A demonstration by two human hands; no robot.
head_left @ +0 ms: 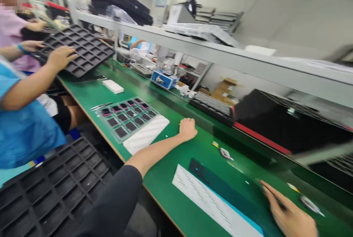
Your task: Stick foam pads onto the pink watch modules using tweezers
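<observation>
My left hand (188,129) is closed, knuckles up, over the green bench top. A speck of yellow shows at its far side; what the fingers hold is hidden. At the lower right, my right hand (292,213) pinches slim dark tweezers (277,197), blurred by motion. Between the hands lies a small wired part (224,153) with a yellow end, and a similar wired part (310,204) lies beyond my right hand. A white sheet with rows of slits (204,196) rests along a dark teal strip (228,194), left of my right hand.
A clear tray (120,139) of dark square pieces stands beside a white sheet (146,134). Metal tweezers (100,106) and a white block (113,86) lie farther left. A co-worker (27,112) holds a black compartment tray (79,51). Another black tray (55,189) sits lower left; a shelf (220,53) spans above.
</observation>
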